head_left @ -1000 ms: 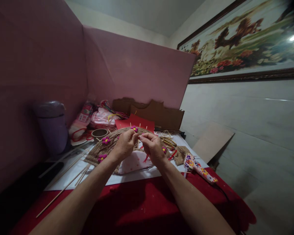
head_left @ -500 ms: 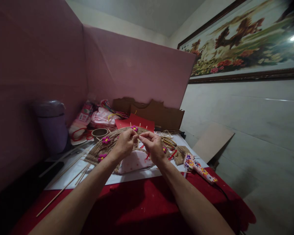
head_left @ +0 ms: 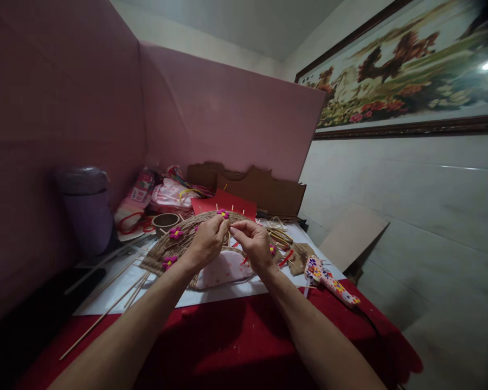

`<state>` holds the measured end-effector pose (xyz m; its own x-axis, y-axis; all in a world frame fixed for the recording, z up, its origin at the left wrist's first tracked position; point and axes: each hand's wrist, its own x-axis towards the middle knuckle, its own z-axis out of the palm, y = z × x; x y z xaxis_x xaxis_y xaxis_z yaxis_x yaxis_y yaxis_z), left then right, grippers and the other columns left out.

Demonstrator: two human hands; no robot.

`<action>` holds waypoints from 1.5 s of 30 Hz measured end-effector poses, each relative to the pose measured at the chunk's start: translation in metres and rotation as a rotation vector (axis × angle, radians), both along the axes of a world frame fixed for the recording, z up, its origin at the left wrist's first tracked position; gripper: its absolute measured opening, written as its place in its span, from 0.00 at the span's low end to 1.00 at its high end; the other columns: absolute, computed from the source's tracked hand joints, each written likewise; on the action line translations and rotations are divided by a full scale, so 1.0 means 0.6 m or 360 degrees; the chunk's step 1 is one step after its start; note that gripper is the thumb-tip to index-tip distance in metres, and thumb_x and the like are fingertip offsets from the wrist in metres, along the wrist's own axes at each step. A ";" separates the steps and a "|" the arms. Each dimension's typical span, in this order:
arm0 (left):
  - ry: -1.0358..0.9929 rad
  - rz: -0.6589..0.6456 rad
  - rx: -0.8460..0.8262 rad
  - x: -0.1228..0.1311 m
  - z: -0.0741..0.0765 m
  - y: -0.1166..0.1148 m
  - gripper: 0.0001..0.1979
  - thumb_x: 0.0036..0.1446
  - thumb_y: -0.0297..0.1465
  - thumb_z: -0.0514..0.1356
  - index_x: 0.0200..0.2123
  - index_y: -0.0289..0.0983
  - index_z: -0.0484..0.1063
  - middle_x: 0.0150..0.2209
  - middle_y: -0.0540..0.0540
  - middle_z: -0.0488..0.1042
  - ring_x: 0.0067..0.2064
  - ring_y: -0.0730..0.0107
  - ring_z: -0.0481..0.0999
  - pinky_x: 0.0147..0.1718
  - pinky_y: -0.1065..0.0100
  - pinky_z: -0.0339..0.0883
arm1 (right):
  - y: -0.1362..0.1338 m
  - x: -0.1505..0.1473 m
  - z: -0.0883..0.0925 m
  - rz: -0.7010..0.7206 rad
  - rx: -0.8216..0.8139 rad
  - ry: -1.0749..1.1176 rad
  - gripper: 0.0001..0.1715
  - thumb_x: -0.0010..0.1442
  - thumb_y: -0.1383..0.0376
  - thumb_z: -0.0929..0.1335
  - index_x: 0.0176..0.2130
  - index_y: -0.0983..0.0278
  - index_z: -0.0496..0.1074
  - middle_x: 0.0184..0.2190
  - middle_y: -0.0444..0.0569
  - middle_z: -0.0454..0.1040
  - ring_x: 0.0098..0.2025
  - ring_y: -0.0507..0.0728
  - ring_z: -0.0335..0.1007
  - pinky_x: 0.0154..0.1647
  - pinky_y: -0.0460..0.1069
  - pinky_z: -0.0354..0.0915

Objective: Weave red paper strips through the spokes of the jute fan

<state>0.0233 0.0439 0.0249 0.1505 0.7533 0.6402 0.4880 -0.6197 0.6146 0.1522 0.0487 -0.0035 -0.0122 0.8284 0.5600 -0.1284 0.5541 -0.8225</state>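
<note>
A fan-shaped piece of brown twine work (head_left: 158, 255) lies on a white sheet, with pinkish-purple flowers (head_left: 176, 233) on it and thin sticks poking past its top edge. A pale dotted fabric piece (head_left: 223, 269) fills its lower middle. Above the twine work, my left hand (head_left: 210, 238) is closed, thumb and fingers pinched together. Close beside it on the right, my right hand (head_left: 252, 241) pinches too, its thumb against the forefinger. Whatever lies between the fingertips of either hand is too small to make out. Red strips (head_left: 286, 258) show right of my right hand.
A flower-patterned glue gun (head_left: 331, 281) with a cord lies at the right on the red cloth (head_left: 244, 336). Thin sticks (head_left: 106, 325) spread at the left. Behind stand a tape roll (head_left: 165, 220), a purple bin (head_left: 87, 211), red card (head_left: 228, 202) and brown cardboard (head_left: 282, 192).
My fingertips shift slightly, with the left hand turned a little and the right fingers a touch straighter. The twine work and the things around it stay in place.
</note>
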 end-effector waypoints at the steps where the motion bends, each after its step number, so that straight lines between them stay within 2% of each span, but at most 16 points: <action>1: -0.0010 -0.0006 0.0003 0.000 0.000 0.000 0.14 0.56 0.34 0.48 0.19 0.40 0.54 0.19 0.53 0.58 0.23 0.72 0.57 0.24 0.68 0.49 | 0.000 0.000 0.000 0.0005 0.0004 0.0000 0.03 0.49 0.65 0.71 0.28 0.63 0.75 0.24 0.43 0.73 0.26 0.51 0.66 0.30 0.46 0.61; 8: -0.0101 -0.0043 -0.0067 -0.001 -0.002 -0.002 0.17 0.57 0.36 0.49 0.18 0.39 0.55 0.17 0.54 0.56 0.21 0.73 0.55 0.22 0.69 0.47 | -0.001 -0.003 0.002 0.0050 -0.0017 0.0048 0.03 0.50 0.65 0.71 0.28 0.63 0.76 0.23 0.44 0.73 0.28 0.52 0.67 0.32 0.47 0.62; 13: -0.0151 -0.0096 -0.0117 -0.002 -0.008 0.001 0.18 0.59 0.37 0.49 0.18 0.38 0.57 0.17 0.54 0.56 0.21 0.74 0.56 0.22 0.70 0.49 | -0.006 -0.006 0.003 -0.0001 -0.0035 0.0033 0.03 0.49 0.65 0.71 0.27 0.64 0.75 0.22 0.43 0.72 0.26 0.51 0.65 0.28 0.45 0.61; 17: -0.0326 -0.0138 -0.0186 -0.004 -0.007 0.002 0.20 0.60 0.40 0.48 0.18 0.38 0.58 0.17 0.54 0.56 0.21 0.75 0.56 0.22 0.71 0.51 | -0.007 -0.007 0.003 -0.0021 -0.0089 0.0083 0.06 0.49 0.64 0.71 0.27 0.65 0.74 0.22 0.43 0.71 0.23 0.49 0.62 0.24 0.44 0.58; 19: -0.0407 -0.0142 -0.0144 -0.006 -0.006 0.001 0.19 0.60 0.39 0.49 0.20 0.37 0.60 0.18 0.54 0.59 0.21 0.75 0.58 0.23 0.71 0.53 | -0.005 -0.007 0.003 -0.0018 -0.0149 0.0121 0.08 0.48 0.63 0.72 0.27 0.66 0.74 0.21 0.42 0.70 0.21 0.48 0.60 0.22 0.43 0.56; 23: -0.0469 -0.0215 -0.0003 -0.008 -0.009 0.004 0.06 0.57 0.31 0.55 0.31 0.36 0.70 0.26 0.51 0.70 0.29 0.72 0.68 0.30 0.70 0.61 | -0.003 -0.005 0.002 0.0042 -0.0277 0.0196 0.10 0.48 0.61 0.72 0.28 0.66 0.74 0.16 0.38 0.64 0.16 0.44 0.49 0.16 0.42 0.48; 26: -0.0387 -0.0211 0.0119 -0.011 -0.016 0.011 0.04 0.53 0.27 0.58 0.32 0.36 0.74 0.30 0.47 0.73 0.34 0.69 0.71 0.34 0.68 0.63 | -0.006 -0.004 0.003 0.0129 -0.0404 0.0291 0.11 0.47 0.61 0.72 0.29 0.67 0.73 0.12 0.35 0.56 0.13 0.43 0.42 0.13 0.42 0.40; 29: -0.0329 -0.0222 0.0246 -0.014 -0.021 0.018 0.03 0.52 0.27 0.61 0.30 0.36 0.75 0.28 0.47 0.72 0.32 0.68 0.70 0.32 0.67 0.63 | -0.012 -0.004 0.009 0.0302 -0.0565 0.0414 0.12 0.46 0.61 0.72 0.29 0.67 0.71 0.11 0.32 0.51 0.13 0.43 0.38 0.12 0.41 0.37; 32: -0.0237 -0.0206 0.0426 -0.016 -0.018 0.015 0.04 0.53 0.26 0.60 0.27 0.36 0.73 0.26 0.47 0.70 0.31 0.68 0.69 0.32 0.67 0.63 | -0.017 -0.001 0.015 0.0549 -0.0725 0.0525 0.13 0.45 0.62 0.73 0.28 0.66 0.68 0.12 0.31 0.48 0.14 0.43 0.34 0.12 0.41 0.36; 35: -0.0020 -0.0072 0.0545 -0.015 -0.012 0.007 0.07 0.56 0.27 0.57 0.26 0.36 0.70 0.26 0.47 0.69 0.33 0.67 0.67 0.35 0.65 0.61 | -0.020 0.001 0.017 0.0722 -0.0812 0.0546 0.13 0.46 0.63 0.73 0.28 0.66 0.66 0.13 0.30 0.46 0.15 0.43 0.33 0.13 0.40 0.34; 38: 0.0176 0.0088 0.0518 -0.012 -0.010 0.000 0.08 0.59 0.28 0.53 0.27 0.37 0.67 0.28 0.46 0.68 0.34 0.65 0.65 0.36 0.63 0.60 | -0.020 0.001 0.015 0.0723 -0.0789 0.0527 0.13 0.47 0.62 0.73 0.29 0.66 0.66 0.13 0.30 0.46 0.15 0.43 0.32 0.13 0.40 0.34; 45: 0.0404 0.0239 0.0428 -0.011 -0.018 0.000 0.10 0.61 0.29 0.48 0.28 0.37 0.63 0.30 0.45 0.66 0.35 0.63 0.63 0.37 0.62 0.58 | -0.022 -0.004 0.018 0.0549 -0.0775 0.0435 0.14 0.46 0.62 0.73 0.29 0.66 0.66 0.12 0.30 0.48 0.14 0.43 0.34 0.12 0.41 0.35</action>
